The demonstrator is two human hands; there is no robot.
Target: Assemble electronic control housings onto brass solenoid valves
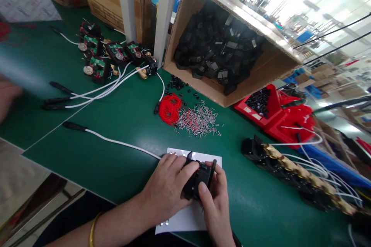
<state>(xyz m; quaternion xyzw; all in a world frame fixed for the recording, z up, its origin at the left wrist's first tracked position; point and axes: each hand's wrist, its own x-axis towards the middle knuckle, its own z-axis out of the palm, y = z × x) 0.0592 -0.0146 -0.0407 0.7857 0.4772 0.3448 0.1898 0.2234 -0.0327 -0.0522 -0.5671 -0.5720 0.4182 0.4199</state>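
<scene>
My left hand (169, 183) and my right hand (216, 202) both grip a small black plastic part (199, 179) over a white sheet (185, 218) on the green mat (121, 170). The left fingers wrap over its top; the right thumb presses on its near side. A white cable (116, 141) with a black plug end runs from the part out to the left.
A tilted cardboard box (232, 46) of black parts stands behind. A red wire bundle (170, 108) and several small metal pins (198, 119) lie in front of it. Assembled units with green boards (101, 56) sit far left, a row of brass-fitted units (301, 173) right, red bins (275, 112) behind. Another person's hand (7, 98) shows at the left edge.
</scene>
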